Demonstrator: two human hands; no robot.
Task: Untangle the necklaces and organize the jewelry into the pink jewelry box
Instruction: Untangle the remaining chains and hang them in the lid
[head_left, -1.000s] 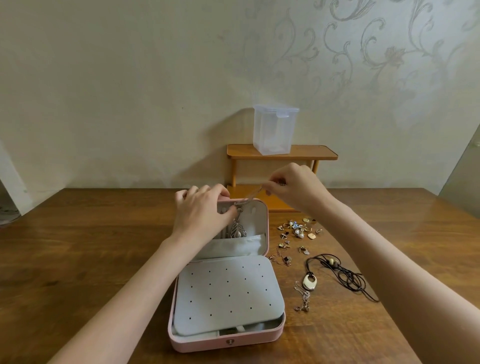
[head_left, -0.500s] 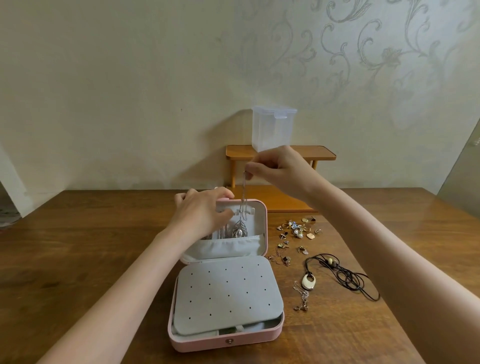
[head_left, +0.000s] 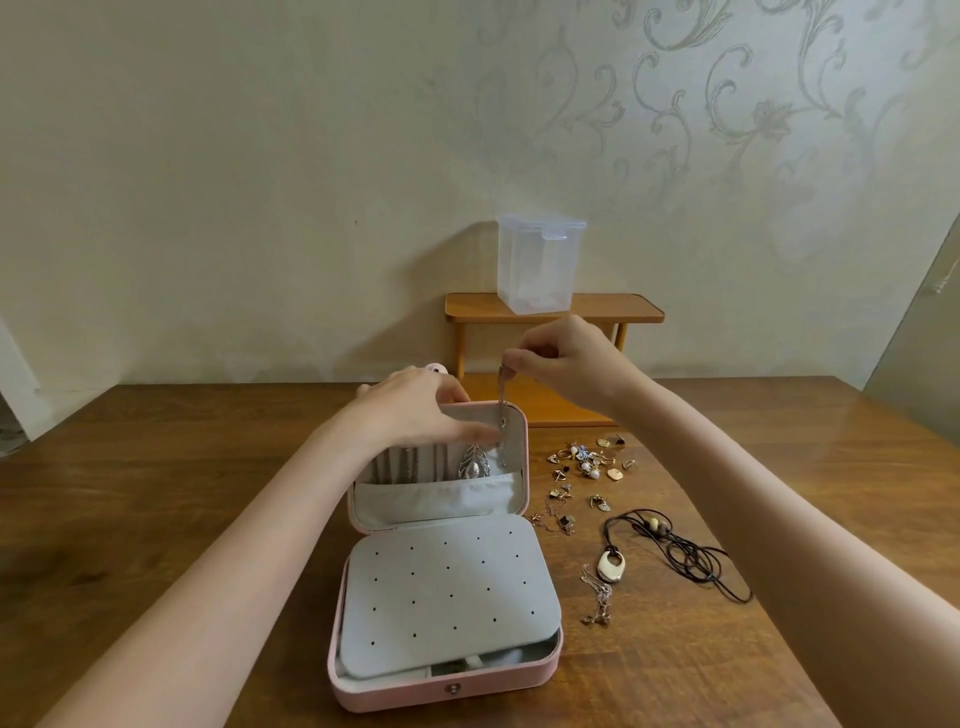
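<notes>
Frame centre: right hand (head_left: 563, 364) pinches the top of a silver chain (head_left: 502, 415), which hangs straight down into the raised lid of the pink jewelry box (head_left: 447, 680). Left hand (head_left: 415, 410) rests against the lid interior just left of the chain, fingers extended beside the leaf pendant (head_left: 474, 461).

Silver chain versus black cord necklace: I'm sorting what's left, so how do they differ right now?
The silver chain hangs straight, pinched by the right hand over the pink jewelry box lid; the black cord necklace lies loosely coiled on the table, untouched. The chain is thin metal, the cord dark. Each carries a pendant.
</notes>
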